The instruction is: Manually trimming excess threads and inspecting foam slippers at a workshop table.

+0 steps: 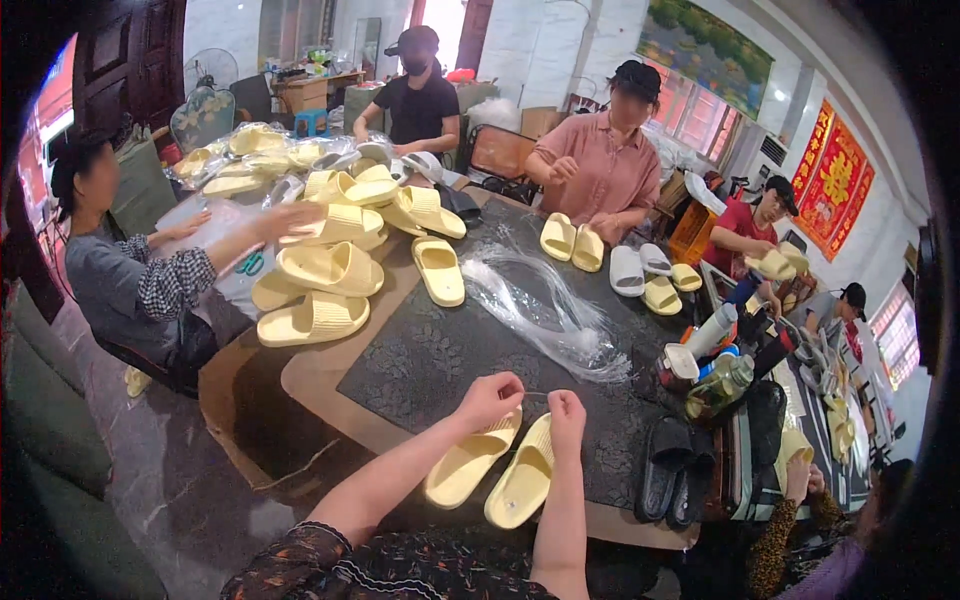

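A pair of pale yellow slippers lies side by side at the table's near edge, the left slipper (458, 470) and the right slipper (522, 487) with toes pointing away from me. Above the left one's strap, my left hand (490, 402) is closed in a pinch. My right hand (567, 422) is pinched closed over the right one's strap. A faint thin strand seems to run between my fingertips; its ends are hidden in my fingers. Beyond my hands lies a loose bundle of clear plastic strands (545, 318). One single yellow slipper (438, 272) sits farther left.
Yellow slippers (325, 270) are heaped at the left. Black slippers (662, 470), a white bottle (713, 330) and a green-tinted jar (722, 385) stand at the right. Across the dark tabletop (400, 370), a person in pink (605, 165) stands by another yellow pair; other people work around.
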Demonstrator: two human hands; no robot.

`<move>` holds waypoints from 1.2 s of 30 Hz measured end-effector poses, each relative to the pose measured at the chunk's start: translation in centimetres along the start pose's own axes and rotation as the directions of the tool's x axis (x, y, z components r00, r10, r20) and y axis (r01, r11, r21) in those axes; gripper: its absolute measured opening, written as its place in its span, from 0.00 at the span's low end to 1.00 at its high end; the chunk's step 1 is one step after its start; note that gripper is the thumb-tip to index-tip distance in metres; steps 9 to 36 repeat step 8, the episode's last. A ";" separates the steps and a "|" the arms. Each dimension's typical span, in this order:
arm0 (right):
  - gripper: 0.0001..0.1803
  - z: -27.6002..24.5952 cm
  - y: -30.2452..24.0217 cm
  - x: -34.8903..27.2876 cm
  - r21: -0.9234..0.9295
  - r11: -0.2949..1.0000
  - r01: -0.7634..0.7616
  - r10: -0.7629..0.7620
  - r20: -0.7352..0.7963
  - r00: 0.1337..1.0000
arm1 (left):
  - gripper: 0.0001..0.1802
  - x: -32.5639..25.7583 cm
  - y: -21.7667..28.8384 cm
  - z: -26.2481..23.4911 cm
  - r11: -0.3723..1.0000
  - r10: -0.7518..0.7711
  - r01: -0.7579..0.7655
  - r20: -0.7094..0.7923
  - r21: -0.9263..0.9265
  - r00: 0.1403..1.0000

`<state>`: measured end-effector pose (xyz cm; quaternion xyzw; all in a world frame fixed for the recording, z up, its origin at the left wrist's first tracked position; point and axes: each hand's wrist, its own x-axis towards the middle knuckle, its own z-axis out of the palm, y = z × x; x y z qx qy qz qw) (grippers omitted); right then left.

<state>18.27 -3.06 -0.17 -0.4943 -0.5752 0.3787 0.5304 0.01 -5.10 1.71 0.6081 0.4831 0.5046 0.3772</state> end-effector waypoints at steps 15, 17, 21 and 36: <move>0.09 -0.2 0.0 0.2 -0.064 0.998 0.024 -0.027 -0.035 0.999 | 0.09 -0.1 -0.4 0.5 0.994 0.088 -0.093 0.076 0.063 0.993; 0.09 -0.2 0.0 0.2 -0.064 0.998 0.024 -0.027 -0.035 0.999 | 0.09 -0.1 -0.4 0.5 0.994 0.088 -0.093 0.076 0.063 0.993; 0.09 -0.2 0.0 0.2 -0.064 0.998 0.024 -0.027 -0.035 0.999 | 0.09 -0.1 -0.4 0.5 0.994 0.088 -0.093 0.076 0.063 0.993; 0.09 -0.2 0.0 0.2 -0.064 0.998 0.024 -0.027 -0.035 0.999 | 0.09 -0.1 -0.4 0.5 0.994 0.088 -0.093 0.076 0.063 0.993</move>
